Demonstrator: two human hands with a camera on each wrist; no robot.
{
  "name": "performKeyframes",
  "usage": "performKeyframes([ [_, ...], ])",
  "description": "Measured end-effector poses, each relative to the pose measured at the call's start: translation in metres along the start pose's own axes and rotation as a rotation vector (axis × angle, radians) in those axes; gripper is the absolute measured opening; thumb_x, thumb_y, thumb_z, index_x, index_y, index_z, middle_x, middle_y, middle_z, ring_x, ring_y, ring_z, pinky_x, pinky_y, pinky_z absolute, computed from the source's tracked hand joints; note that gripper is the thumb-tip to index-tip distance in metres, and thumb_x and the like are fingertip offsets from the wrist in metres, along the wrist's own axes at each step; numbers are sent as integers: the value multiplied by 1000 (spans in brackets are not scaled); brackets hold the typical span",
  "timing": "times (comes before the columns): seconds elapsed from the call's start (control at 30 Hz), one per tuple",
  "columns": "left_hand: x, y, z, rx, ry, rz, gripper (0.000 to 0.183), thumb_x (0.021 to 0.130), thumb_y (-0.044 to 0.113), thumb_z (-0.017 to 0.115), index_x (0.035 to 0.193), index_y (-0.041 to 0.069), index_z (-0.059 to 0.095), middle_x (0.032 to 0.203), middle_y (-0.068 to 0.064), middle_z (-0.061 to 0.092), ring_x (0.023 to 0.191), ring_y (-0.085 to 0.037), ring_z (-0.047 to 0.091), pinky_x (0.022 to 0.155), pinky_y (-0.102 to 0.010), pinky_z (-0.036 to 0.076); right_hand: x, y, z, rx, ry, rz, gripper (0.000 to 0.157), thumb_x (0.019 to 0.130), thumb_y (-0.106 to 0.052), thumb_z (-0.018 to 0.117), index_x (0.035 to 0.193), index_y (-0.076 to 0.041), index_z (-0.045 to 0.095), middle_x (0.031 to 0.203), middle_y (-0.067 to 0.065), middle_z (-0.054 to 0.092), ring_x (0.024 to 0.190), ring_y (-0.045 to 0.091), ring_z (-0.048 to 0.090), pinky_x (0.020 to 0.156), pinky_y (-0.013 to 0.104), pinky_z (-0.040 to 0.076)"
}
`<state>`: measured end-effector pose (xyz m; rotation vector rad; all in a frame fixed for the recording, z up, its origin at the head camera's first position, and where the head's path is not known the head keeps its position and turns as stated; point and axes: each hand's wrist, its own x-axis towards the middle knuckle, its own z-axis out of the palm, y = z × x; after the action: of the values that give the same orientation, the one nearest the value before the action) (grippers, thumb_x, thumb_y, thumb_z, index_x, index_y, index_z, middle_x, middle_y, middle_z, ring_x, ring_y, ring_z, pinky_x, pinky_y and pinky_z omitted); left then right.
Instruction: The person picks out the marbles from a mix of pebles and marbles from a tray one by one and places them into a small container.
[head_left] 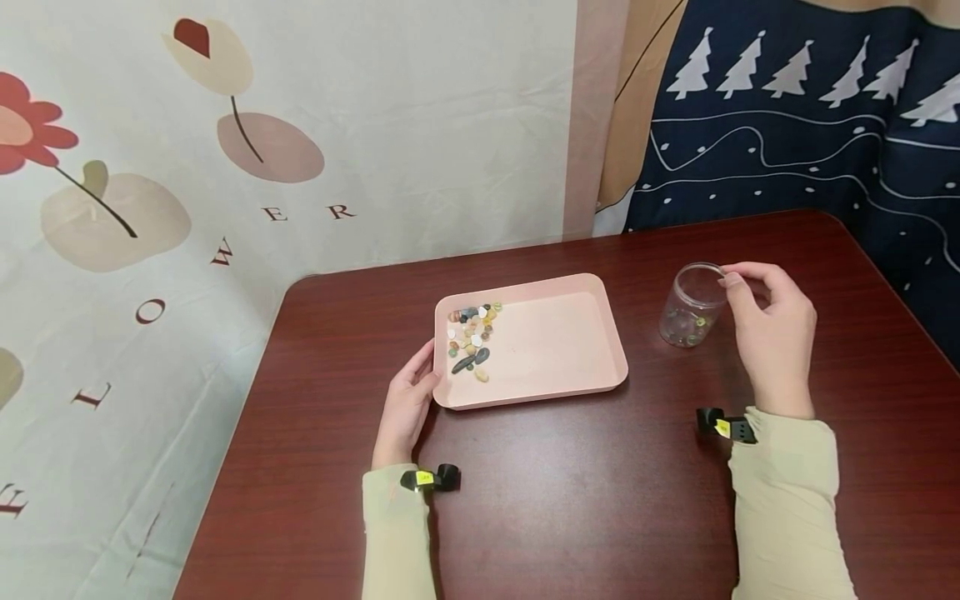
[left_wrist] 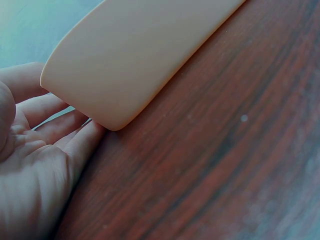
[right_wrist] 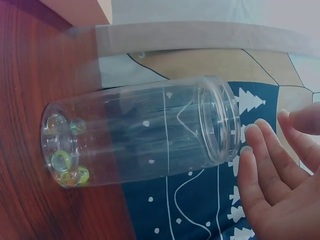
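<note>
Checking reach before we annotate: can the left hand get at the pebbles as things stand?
Probably yes: the left hand is at one end of the pink tray, and the pebbles lie uncovered just inside that end. Only its low wall seems in the way.

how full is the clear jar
Nearly empty: the right-wrist view shows only a few marbles at the bottom of the clear jar, and the dark curtain is visible through its wall above them.

Totals one left hand (head_left: 405, 410), one right hand (head_left: 776, 333), one tray (head_left: 551, 333), one jar (right_wrist: 145, 135), at least four marbles (right_wrist: 61, 161), many stones (head_left: 476, 341), one table (head_left: 562, 500), two wrist cameras (head_left: 447, 477).
</note>
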<state>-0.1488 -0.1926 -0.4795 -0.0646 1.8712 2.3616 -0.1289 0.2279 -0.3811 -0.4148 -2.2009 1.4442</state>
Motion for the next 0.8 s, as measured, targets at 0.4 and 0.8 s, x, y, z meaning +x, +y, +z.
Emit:
performKeyframes([
  [0.4,0,0,-1,2,5,-5,51,87,-5,47,136,6,37,140,-6,33,126,-11,33,97,-26,34,-4,-7,8,8,-43,-29,24,87,-31,55,106,-21,65,100,0,63,86,7,55,69,17,39],
  [0.8,-1,1,1,0,1,2,52,87,-5,46,137,4,34,141,-7,32,127,-12,32,99,-27,32,-8,-12,15,-13,-88,-56,26,87,-33,54,108,-19,63,99,1,63,86,7,56,72,15,43],
])
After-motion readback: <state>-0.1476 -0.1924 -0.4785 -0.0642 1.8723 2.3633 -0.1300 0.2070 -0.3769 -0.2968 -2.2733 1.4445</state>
